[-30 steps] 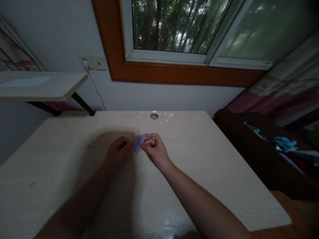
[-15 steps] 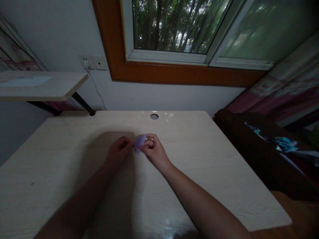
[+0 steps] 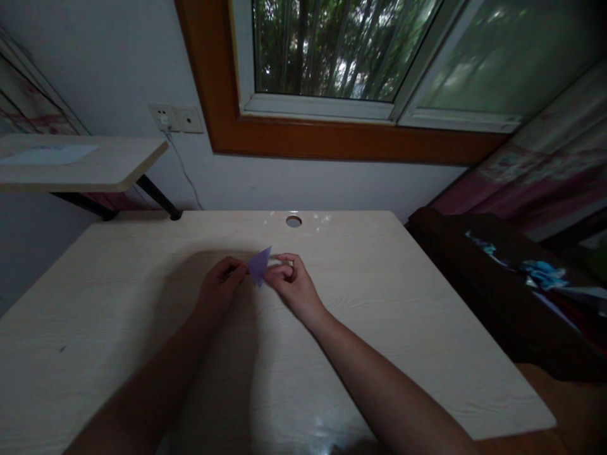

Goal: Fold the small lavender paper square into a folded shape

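dim | daylight from window [image 3: 327, 50] | soft shadow, faint glare on desk [image 3: 294, 354]

The purple piece [image 3: 259, 265] you hold looks like thin paper, smooth and matt. Your desk [image 3: 403, 303] has a pale wood-grain surface, smooth and glossy enough to throw back light at its near and far edges. At far left, you have a shelf [image 3: 118, 155] with a similar wood-look top, duller, on dark legs [image 3: 160, 198] that look like metal; the pale sheet [image 3: 47, 155] on it seems to be paper. Beyond, you face a matt wall [image 3: 118, 63], plastic-looking socket plates [image 3: 187, 120], a brown wooden window surround [image 3: 332, 139] with a faint sheen, and smooth window glass [image 3: 327, 50]. The curtain [image 3: 516, 170] at far right is cloth.
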### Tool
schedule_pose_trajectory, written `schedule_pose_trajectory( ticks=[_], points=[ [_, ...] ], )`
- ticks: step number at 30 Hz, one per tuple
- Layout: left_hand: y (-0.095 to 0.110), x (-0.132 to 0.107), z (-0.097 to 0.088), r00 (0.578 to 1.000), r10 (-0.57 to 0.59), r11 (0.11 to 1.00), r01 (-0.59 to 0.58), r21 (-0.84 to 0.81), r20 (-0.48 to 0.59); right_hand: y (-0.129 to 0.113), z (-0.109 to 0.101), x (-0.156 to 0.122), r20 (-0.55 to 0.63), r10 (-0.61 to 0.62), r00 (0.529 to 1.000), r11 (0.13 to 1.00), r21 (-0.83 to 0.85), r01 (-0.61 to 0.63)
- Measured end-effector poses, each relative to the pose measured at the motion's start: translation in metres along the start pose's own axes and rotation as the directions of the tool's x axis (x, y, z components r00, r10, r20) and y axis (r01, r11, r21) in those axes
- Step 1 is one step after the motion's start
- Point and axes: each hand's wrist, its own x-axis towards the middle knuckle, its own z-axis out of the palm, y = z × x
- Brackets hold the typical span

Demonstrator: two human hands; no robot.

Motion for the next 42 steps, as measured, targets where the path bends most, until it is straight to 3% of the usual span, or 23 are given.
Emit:
schedule_pose_trajectory(
  ticks=[3,8,21,26,36,42],
  points=[
    [0.003,-0.002,0.002,0.997,0.01,1.0,-0.011,0.019,0.075,0.003,0.0,-0.001,0.032,0.031,0.999,0.999,-0.031,-0.03],
    [0.004,-0.003,0.003,0.998,0.019,1.0,-0.02,0.024,0.065,0.004,0.0,-0.003,0.051,0.046,0.998,0.99,-0.138,-0.038],
    [-0.005,0.003,-0.002,0.986,-0.068,0.998,0.065,-0.023,-0.153,0.001,-0.001,-0.004,0.059,0.032,0.998,0.992,-0.127,-0.025],
    [-0.004,0.002,-0.001,0.996,-0.039,0.999,0.037,-0.033,-0.081,-0.002,-0.002,-0.001,0.051,0.004,0.999,0.998,-0.063,-0.001],
    [0.001,-0.004,0.004,0.99,0.047,0.99,-0.064,0.125,0.132,-0.007,-0.001,0.002,0.023,0.034,0.999,0.999,0.039,-0.035],
    [0.004,-0.005,0.005,0.986,0.064,0.984,-0.088,0.157,0.151,-0.005,-0.003,0.001,0.003,0.017,1.0,1.0,0.026,-0.017]
  ],
)
